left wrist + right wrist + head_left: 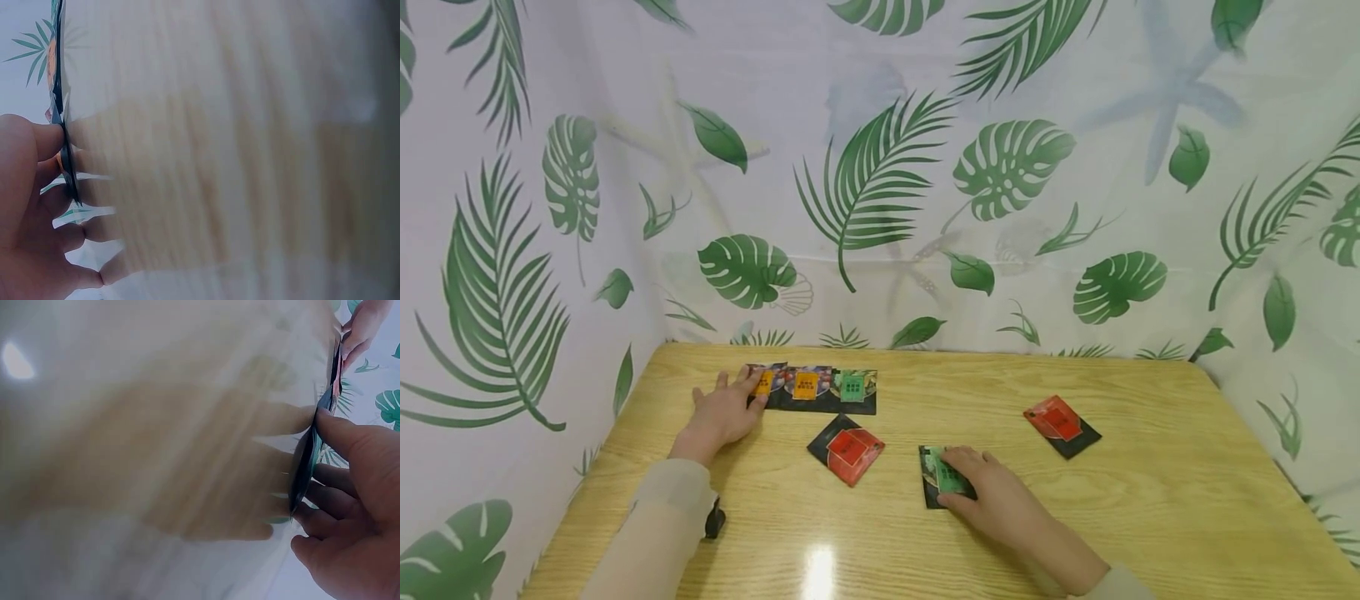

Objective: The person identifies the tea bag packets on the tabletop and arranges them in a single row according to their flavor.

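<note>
I observe remotely: left hand [726,414], fingers spread, rests on the leftmost packet [765,383] of a row; right hand [996,500], partly curled, grips the green packet [944,477], nearer me on the worktop [1187,500].

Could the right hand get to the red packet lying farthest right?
Probably yes: only bare table shows between the right hand and that red packet, which lies close by. The hand holds a green-labelled packet, though, so it might need to let go first.
</note>
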The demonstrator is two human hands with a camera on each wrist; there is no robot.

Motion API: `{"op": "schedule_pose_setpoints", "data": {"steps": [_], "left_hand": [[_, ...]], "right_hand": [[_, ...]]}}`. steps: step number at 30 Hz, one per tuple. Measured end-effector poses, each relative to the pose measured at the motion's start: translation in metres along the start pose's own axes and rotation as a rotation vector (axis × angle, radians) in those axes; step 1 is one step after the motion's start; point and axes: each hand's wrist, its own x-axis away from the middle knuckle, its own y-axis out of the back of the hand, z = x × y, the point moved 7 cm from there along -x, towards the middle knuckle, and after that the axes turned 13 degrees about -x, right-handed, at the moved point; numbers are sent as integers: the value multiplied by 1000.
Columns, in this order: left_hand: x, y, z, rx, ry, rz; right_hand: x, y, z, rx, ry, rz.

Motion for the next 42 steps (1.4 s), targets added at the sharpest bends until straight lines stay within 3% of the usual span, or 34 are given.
{"op": "schedule_pose_setpoints", "data": {"steps": [28,42], "left_hand": [[1,0,0,16,4,11],[2,1,0,8,8,13]], "right_hand": [[-84,-12,5,124,64,-2],[-109,-13,5,101,43,18]]}}
